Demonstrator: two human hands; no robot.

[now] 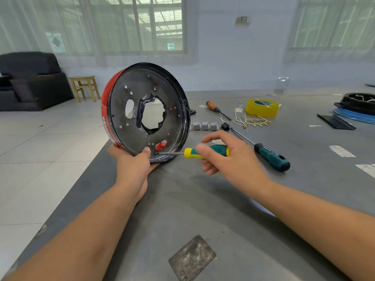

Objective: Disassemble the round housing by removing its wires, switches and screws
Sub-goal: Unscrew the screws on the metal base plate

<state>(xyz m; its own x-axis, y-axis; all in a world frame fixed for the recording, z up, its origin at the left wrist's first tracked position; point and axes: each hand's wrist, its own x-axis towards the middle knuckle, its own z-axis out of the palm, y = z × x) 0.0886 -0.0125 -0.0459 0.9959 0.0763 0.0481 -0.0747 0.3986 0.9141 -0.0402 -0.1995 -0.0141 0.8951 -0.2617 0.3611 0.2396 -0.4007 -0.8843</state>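
The right hand (227,157) hides the screwdriver (205,152) handle's middle; at right, a black tray (359,102) is cut off.

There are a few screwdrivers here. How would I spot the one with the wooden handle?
Find the yellow tape roll far across the grey table. Just left of it lies the wooden-handled screwdriver, untouched. Its handle is orange-brown; the other two have green handles.
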